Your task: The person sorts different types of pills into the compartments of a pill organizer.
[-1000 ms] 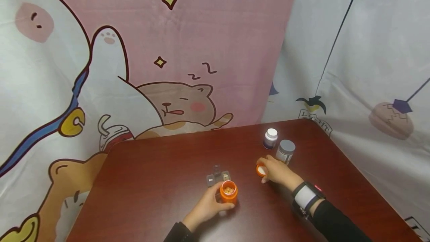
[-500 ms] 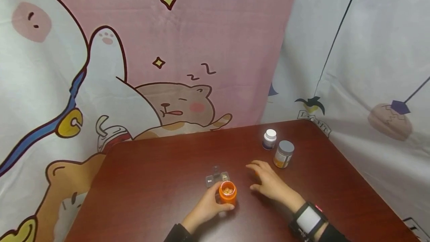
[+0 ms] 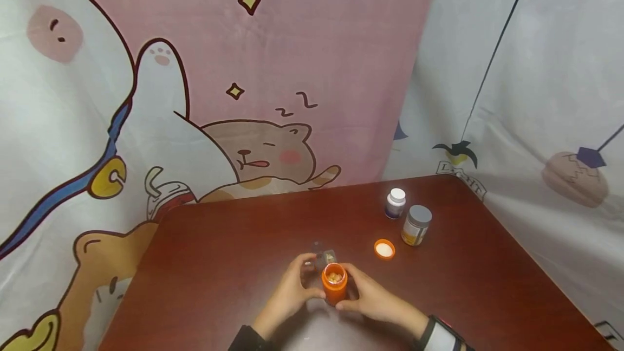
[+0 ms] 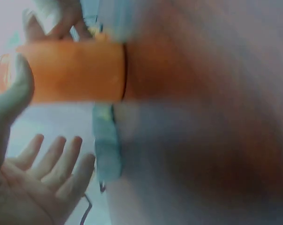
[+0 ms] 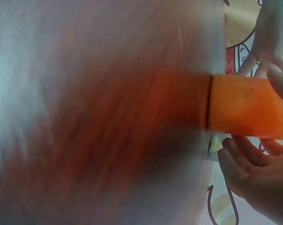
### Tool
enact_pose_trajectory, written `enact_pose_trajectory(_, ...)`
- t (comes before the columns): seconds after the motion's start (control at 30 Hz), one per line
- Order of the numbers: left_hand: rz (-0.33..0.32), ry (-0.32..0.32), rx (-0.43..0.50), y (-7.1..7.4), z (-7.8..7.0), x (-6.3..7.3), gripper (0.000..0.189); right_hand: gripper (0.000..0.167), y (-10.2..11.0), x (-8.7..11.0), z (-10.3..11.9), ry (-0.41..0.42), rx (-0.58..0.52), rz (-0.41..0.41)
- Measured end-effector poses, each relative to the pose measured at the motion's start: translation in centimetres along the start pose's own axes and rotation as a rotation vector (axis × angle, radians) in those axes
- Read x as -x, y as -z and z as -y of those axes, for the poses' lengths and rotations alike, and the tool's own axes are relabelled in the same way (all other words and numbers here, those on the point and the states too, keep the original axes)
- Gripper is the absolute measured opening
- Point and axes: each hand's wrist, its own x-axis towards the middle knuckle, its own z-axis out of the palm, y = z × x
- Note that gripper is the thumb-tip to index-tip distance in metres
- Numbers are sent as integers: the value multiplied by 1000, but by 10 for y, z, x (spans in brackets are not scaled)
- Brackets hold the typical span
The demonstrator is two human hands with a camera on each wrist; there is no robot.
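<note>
An orange pill bottle (image 3: 335,292) stands upright and uncapped on the table, pale tablets visible inside. My right hand (image 3: 377,294) holds it from the right, forefinger near the rim and thumb at the front; in the right wrist view its fingers (image 5: 242,164) curl beside the bottle. On the other side is my left hand (image 3: 286,294), thumb tip at the bottle and fingers spread away from it, as the left wrist view shows of its fingers (image 4: 62,159). Behind the bottle lies a small clear pill organizer (image 3: 327,257) with lids raised, partly hidden by the left fingers and bottle.
The orange cap (image 3: 384,249) lies inside up, right of the bottle. Farther back stand a white bottle (image 3: 395,203) and a grey-lidded jar (image 3: 416,225). The dark red table (image 3: 234,237) meets a printed cloth (image 3: 312,69) behind.
My right hand has left the orange cap on the table and moved left to the pill bottle. My left hand has loosened its grip, its fingers now spread off the bottle.
</note>
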Motion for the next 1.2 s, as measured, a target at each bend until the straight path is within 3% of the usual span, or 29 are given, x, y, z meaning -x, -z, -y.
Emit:
enact_pose_trajectory(0.17,-177,69,-269,20,14,-9,83,78,-2,-3,6,-9,37,-14)
enact_pose_trajectory(0.27,-208,108,-409,26,22,-15,82,77,-4,-4,8,-13,53,-6)
enact_pose_trajectory(0.37,-187,107,-491,26,27,-20,75,77,-5,-4,9,-22,62,-5)
enact_pose_trajectory(0.53,-143,45,-564,23,26,-29,57,69,-9,-10,9,5,49,-30)
enact_pose_trajectory(0.7,-150,34,-600,19,22,-32,43,63,-9,-17,6,20,90,-78)
enact_pose_trajectory(1.0,-127,33,-626,16,18,-33,41,67,14,-32,-3,85,349,-287)
enact_pose_trajectory(1.2,-120,37,-625,16,21,-35,41,70,29,-45,-13,127,540,-297)
